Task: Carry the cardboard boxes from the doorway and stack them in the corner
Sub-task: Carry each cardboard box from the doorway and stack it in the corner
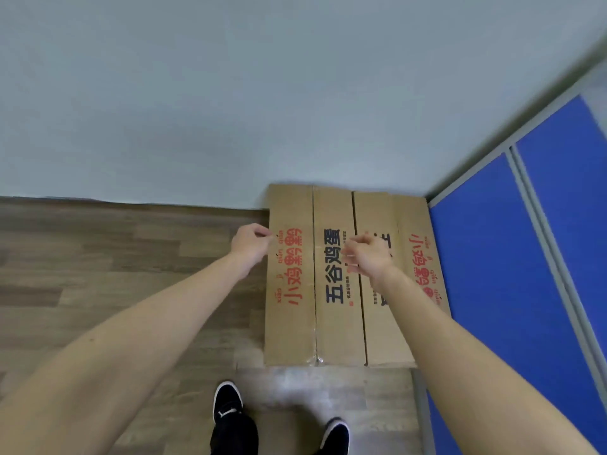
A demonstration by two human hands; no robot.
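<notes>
The pale grey-white wall (230, 93) fills the far half of my view, and it meets a blue panelled partition with grey metal frames (512, 244) on the right to form the corner. Below runs the brown wood-grain plank floor (98, 257), matte and streaked.

Tucked into that corner sits the brown corrugated cardboard box printed with red and black characters (331, 330), its right side against the partition and its far edge at the wall. I am looking down on its top: flat flaps meeting in long seams, clear tape glinting at the near edge. Its long axis runs near to far, straight away from me. Whether another box lies under it I cannot tell from here.

My left hand (251, 243) hovers at the box's left edge, fingers loosely curled together, gripping nothing. My right hand (369, 256) hangs over the middle of the top, fingers half curled and slack, also holding nothing; I cannot say if it touches the cardboard. The right is the nearer to the box's centre, while the left is at its rim.

I judge this box already placed, so the next box must come from the doorway, which is out of view behind me.

At the near edge, my black canvas shoes with white soles (228, 402) stand just short of the box.
</notes>
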